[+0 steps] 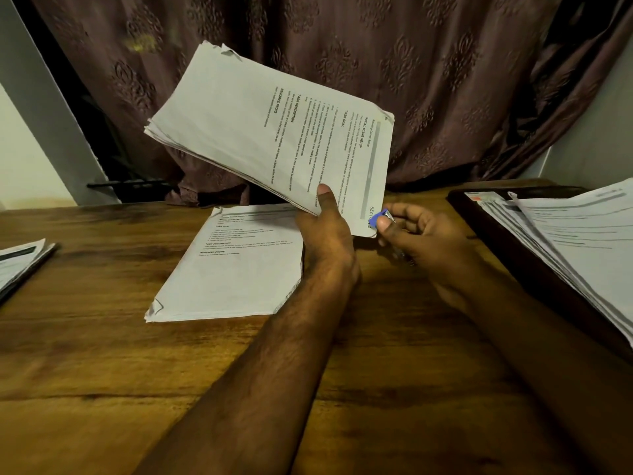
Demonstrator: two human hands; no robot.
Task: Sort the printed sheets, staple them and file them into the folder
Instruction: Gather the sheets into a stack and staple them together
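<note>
My left hand [327, 231] holds a thick bundle of printed sheets [260, 128] up above the table, thumb on its front near the lower edge. My right hand [416, 234] grips a small blue stapler [382, 217] right at the bundle's lower right corner; most of the stapler is hidden by my fingers. A second stack of printed sheets [233, 272] lies flat on the wooden table [102, 371] below the bundle. At the right, an open dark folder [507, 248] carries more printed sheets [582, 241].
Another pile of papers [20, 265] lies at the table's left edge. A brown patterned curtain [428, 73] hangs behind the table. A white wall or frame stands at the far left.
</note>
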